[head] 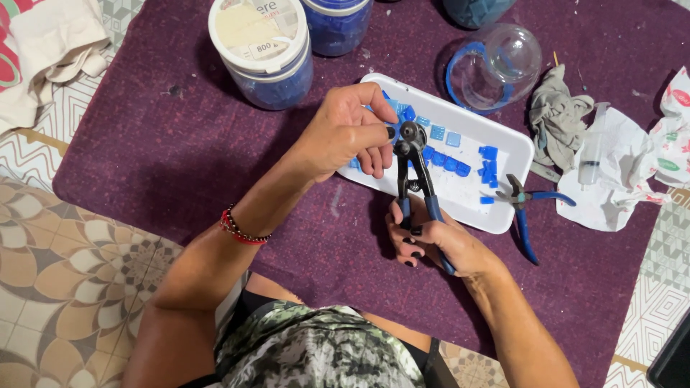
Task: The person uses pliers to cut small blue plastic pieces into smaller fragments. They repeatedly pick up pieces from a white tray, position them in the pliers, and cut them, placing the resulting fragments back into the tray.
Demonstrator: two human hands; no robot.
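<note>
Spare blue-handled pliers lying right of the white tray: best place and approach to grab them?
Grip the spare pliers by the two blue handles, which splay out toward the near right over bare purple cloth. Come from above on that right side. The jaws lie against the white tray edge, so the head end is crowded. The right hand is nearest but already holds the wheeled nippers.
</note>
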